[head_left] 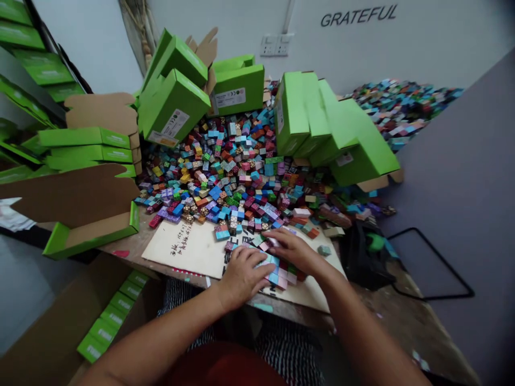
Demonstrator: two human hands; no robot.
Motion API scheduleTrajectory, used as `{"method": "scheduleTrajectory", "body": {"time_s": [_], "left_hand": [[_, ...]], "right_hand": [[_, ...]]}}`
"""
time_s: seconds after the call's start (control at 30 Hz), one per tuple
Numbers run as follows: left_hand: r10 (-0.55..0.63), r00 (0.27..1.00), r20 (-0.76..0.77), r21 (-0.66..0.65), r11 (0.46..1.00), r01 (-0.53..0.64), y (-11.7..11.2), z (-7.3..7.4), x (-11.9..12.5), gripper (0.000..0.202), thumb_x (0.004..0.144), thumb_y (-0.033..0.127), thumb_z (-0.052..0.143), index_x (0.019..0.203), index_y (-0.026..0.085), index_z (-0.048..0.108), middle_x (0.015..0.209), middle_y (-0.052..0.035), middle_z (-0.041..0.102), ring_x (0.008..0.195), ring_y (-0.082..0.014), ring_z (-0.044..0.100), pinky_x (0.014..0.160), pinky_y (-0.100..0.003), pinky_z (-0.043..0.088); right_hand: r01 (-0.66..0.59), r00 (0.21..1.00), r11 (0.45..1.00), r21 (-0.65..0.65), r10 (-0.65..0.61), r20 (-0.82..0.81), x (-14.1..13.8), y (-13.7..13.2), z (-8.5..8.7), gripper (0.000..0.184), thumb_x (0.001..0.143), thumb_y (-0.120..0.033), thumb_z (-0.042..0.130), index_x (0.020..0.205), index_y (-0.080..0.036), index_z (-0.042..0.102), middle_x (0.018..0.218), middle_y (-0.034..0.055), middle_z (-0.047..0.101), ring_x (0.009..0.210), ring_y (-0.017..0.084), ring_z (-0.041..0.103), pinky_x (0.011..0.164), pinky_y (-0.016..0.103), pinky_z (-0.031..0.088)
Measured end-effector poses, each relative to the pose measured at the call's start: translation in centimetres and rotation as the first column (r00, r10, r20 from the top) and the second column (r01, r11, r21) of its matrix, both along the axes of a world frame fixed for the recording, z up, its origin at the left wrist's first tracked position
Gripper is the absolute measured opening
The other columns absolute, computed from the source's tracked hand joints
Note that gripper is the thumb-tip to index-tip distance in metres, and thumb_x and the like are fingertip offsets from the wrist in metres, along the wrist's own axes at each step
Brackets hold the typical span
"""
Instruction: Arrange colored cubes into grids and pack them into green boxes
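Wears dk-red top (225, 367) — blk/wht striped btms (287, 351).

My left hand (243, 274) can pass over the left corner of the sheet (206, 245); at its far edge the block heap (237, 179) stands in the way, beside its right edge a black object (358, 260)

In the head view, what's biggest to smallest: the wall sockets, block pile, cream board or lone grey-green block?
1. Block pile
2. Cream board, partly covered
3. Wall sockets
4. Lone grey-green block
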State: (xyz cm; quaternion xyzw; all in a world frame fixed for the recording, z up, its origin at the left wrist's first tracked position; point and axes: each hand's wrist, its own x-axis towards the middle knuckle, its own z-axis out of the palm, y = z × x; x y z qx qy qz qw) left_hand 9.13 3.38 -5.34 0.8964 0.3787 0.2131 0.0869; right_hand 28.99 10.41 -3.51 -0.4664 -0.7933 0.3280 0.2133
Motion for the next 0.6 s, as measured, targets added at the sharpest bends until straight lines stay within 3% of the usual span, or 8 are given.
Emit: {"method": "scheduleTrajectory", "body": {"time_s": [0.13,0.3,0.47,0.53,0.6], "left_hand": [[0.024,1.0,-0.015,-0.019,1.0,-0.025,0.1,0.0,0.0,0.034,0.086,0.038,0.063,0.118,0.03,0.056,0.123,-0.0022,0.058,0.116,-0.0227,0.047,0.103,-0.045,0.031],[0.009,1.0,-0.012,-0.017,1.0,-0.009,0.0,-0.2,-0.1,0.036,0.087,0.039,0.062,0.121,0.03,0.055,0.126,-0.002,0.057,0.118,-0.0222,0.046,0.103,-0.044,0.032],[0.044,0.998,0.044,-0.063,0.997,-0.041,0.4,1.0,0.0,0.041,0.081,0.049,0.066,0.116,0.028,0.06,0.125,-0.005,0.056,0.116,-0.0255,0.047,0.1,-0.045,0.036],[0.141,0.989,0.041,-0.106,0.985,-0.136,1.3,1.9,0.4,0.05,0.08,0.055,0.064,0.12,0.026,0.058,0.129,-0.0073,0.053,0.118,-0.0284,0.046,0.097,-0.046,0.039],[0.259,0.965,-0.052,-0.16,0.951,-0.264,2.7,2.8,0.9,0.049,0.085,0.051,0.059,0.125,0.023,0.054,0.13,-0.0096,0.053,0.117,-0.0304,0.048,0.094,-0.047,0.042]], "right_hand": [[-0.014,1.0,1.0,0.023,0.013,0.028,-0.8,0.7,0.5,0.033,0.078,-0.015,0.057,0.108,-0.023,0.067,0.109,0.0058,0.062,0.101,0.019,0.059,0.092,0.036,0.046],[-0.057,0.995,0.998,-0.027,0.059,0.08,2.3,-0.2,0.7,0.033,0.076,-0.021,0.059,0.108,-0.024,0.065,0.101,0.0048,0.064,0.092,0.02,0.06,0.08,0.033,0.049],[0.121,0.982,0.987,0.103,-0.135,0.136,3.8,-1.3,-0.3,0.033,0.076,-0.023,0.061,0.109,-0.025,0.063,0.112,0.0066,0.062,0.104,0.023,0.058,0.086,0.037,0.048],[0.199,0.963,0.968,0.151,-0.222,0.155,3.5,-1.5,-0.5,0.034,0.075,-0.022,0.061,0.109,-0.025,0.062,0.113,0.0069,0.062,0.104,0.023,0.059,0.087,0.038,0.048],[0.23,0.953,0.96,0.162,-0.256,0.162,3.1,-1.6,-0.6,0.032,0.075,-0.021,0.061,0.107,-0.024,0.063,0.109,0.0069,0.063,0.1,0.023,0.06,0.083,0.036,0.049]]}}
